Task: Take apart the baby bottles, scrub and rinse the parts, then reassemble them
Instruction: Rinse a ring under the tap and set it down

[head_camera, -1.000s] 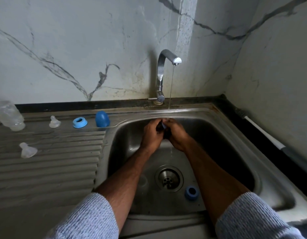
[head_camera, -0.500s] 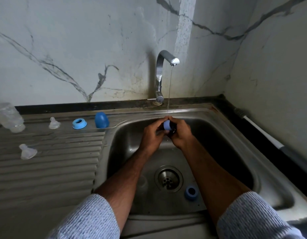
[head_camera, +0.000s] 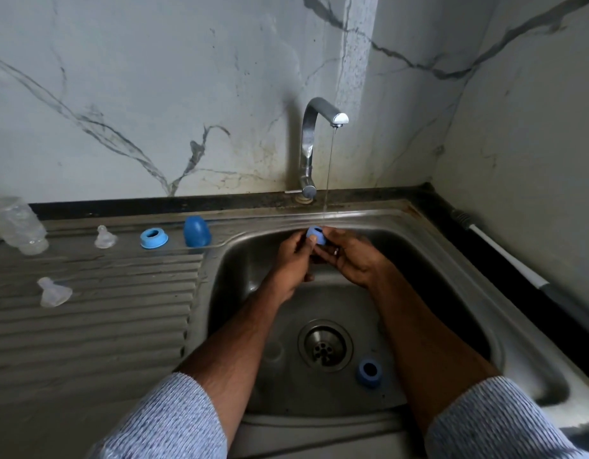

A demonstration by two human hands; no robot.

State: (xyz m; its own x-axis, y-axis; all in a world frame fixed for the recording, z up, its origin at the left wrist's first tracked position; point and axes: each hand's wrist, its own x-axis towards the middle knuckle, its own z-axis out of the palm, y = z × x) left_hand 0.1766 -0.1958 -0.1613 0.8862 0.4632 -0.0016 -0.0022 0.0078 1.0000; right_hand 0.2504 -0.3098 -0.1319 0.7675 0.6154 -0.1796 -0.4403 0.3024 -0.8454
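Rinse step: both hands, left hand (head_camera: 294, 256) and right hand (head_camera: 351, 260), pinch blue collar ring (head_camera: 316, 235) under tap stream (head_camera: 328, 180); next probably park it on counter (head_camera: 87, 326), grab ring in sink (head_camera: 369, 373).

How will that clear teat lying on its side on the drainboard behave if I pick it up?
The clear teat looks like thin translucent silicone, so probably floppy and very light. It lies tipped over on the ribbed drainboard, so a nudge may roll it in an arc. If wet, it is likely slippery: pinch the wide base.
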